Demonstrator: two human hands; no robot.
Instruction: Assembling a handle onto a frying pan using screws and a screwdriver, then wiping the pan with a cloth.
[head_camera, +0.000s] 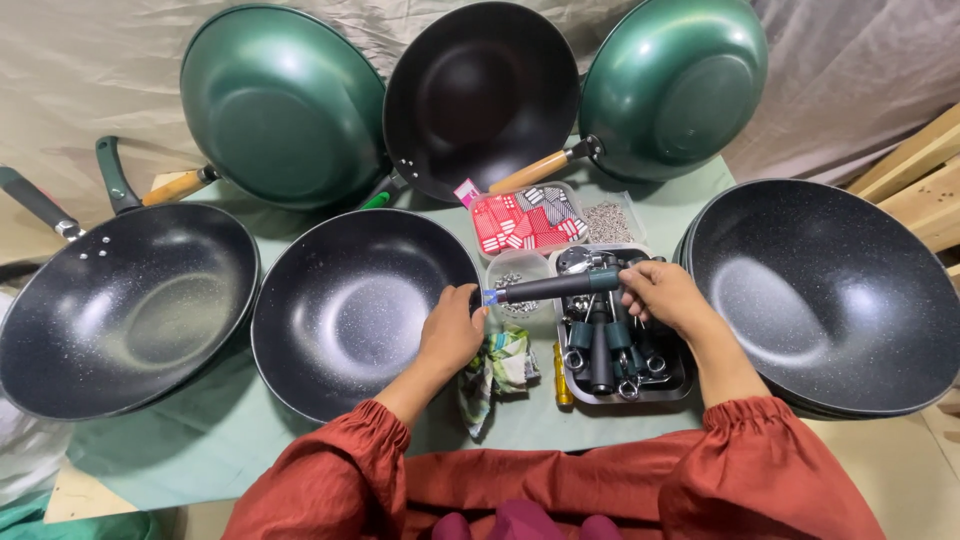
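Handle held to wok rim, centre frame

Handle (560, 286), dark with a green collar, lies level just right of centre, spanning the gap between both hands. Right hand (663, 296) is closed around its green end. Left hand (452, 330) is curled over the right rim of the centre black wok (350, 310), fingertips meeting the handle's bluish tip at the rim. Judgement: handle is light, stiff and easily gripped along its shaft; the wok is heavier, rigid and smooth inside, best steadied at the rim as now.

Directly below the handle: a black tray (680, 385) of more handles and metal fittings. Above it, a clear box of red and white labels (527, 222) and a small tub of screws (607, 222). A patterned cloth (497, 372) lies under the left wrist, and a yellow screwdriver (562, 376) sits beside the tray.

Further out: black woks at left (120, 310) and right (830, 290); along the top, two green woks (280, 100) (675, 80) and one black (480, 90) lean against the backdrop. All rest on a green table cover (220, 430).
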